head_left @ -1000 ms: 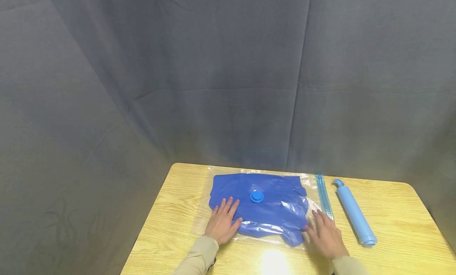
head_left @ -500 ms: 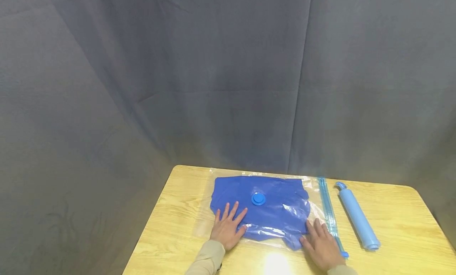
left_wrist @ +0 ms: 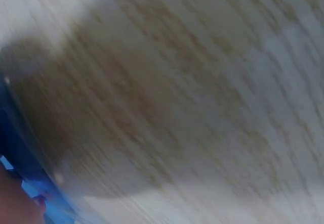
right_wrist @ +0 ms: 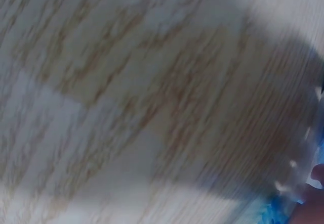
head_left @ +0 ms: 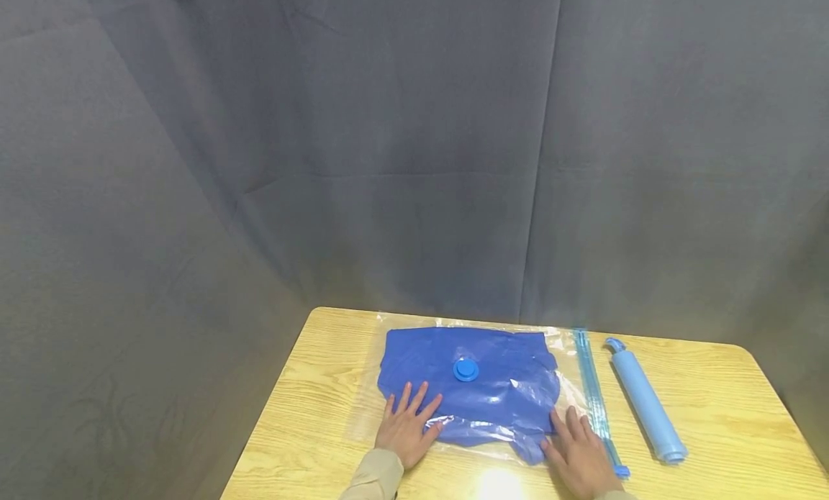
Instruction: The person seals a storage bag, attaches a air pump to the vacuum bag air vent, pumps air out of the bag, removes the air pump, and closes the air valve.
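A clear vacuum storage bag (head_left: pixel 365 406) lies flat on the table with a folded blue cloth (head_left: pixel 414 352) inside. On its top sits a round blue valve cap (head_left: pixel 465 370). My left hand (head_left: pixel 406 432) rests with spread fingers on the bag's near left part. Over the near right part, my right hand (head_left: pixel 578 453) lies with its fingers extended, beside the zip seal (head_left: pixel 591 385). A small blue slider (head_left: pixel 622 472) sits at the seal's near end. Both wrist views show mostly blurred table, with a bit of fingers (left_wrist: pixel 17 204) and bag at the edge.
A light blue hand pump (head_left: pixel 648 406) lies to the right of the bag, its hooked handle pointing away. The wood-grain table (head_left: pixel 732 406) meets a grey curtain (head_left: pixel 414 162) behind, with more curtain at the left.
My right hand has shifted slightly toward me and left, bringing the blue slider into sight. The left hand has spread its fingers a little more. Bag and pump stay in place.
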Demonstrator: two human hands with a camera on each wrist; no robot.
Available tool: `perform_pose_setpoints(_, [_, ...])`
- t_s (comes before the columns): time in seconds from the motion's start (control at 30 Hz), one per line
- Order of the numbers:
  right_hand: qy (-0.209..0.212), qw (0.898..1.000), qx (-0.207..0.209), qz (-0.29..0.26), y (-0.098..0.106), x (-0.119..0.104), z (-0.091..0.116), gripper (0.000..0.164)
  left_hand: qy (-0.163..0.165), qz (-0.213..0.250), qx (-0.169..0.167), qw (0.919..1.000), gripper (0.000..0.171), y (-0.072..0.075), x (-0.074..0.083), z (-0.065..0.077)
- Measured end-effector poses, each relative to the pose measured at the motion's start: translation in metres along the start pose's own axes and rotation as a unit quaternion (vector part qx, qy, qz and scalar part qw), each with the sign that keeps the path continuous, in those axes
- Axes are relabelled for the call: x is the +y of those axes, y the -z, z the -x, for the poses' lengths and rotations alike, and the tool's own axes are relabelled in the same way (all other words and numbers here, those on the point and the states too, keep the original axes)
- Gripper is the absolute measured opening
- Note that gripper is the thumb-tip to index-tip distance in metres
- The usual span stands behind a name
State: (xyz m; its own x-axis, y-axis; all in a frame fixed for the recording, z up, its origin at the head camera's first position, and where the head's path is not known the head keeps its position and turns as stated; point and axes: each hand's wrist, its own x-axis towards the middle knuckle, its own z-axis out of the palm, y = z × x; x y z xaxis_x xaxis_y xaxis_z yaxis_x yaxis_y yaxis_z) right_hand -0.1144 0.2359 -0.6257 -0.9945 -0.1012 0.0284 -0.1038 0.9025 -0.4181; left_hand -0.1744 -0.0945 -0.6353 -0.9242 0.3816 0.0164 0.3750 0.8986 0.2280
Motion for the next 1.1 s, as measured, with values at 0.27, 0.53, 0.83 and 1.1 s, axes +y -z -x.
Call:
perform_pose_setpoints(0.27, [0.009, 1.0, 0.005, 0.007, -0.002, -0.006, 0.002, 0.058, -0.001, 0.006, -0.001, 1.0, 0.053, 0.003, -0.003, 0.011])
perform_pose_setpoints(0.53, [0.028, 0.999, 0.013, 0.031, -0.015, -0.016, 0.009, 0.058, 0.001, 0.004, 0.013, 0.9999, 0.053, 0.0, -0.017, 0.03])
perform_pose_setpoints(0.83, [0.036, 0.998, 0.045, 0.03, -0.033, -0.029, 0.024, 0.056, 0.006, 0.0, -0.016, 0.9999, 0.054, 0.008, -0.03, 0.051])
perform_pose_setpoints(1.1, [0.015, 0.999, 0.027, 0.014, -0.04, -0.043, 0.035, 0.059, 0.004, -0.002, -0.017, 0.9999, 0.054, 0.009, -0.04, 0.066])
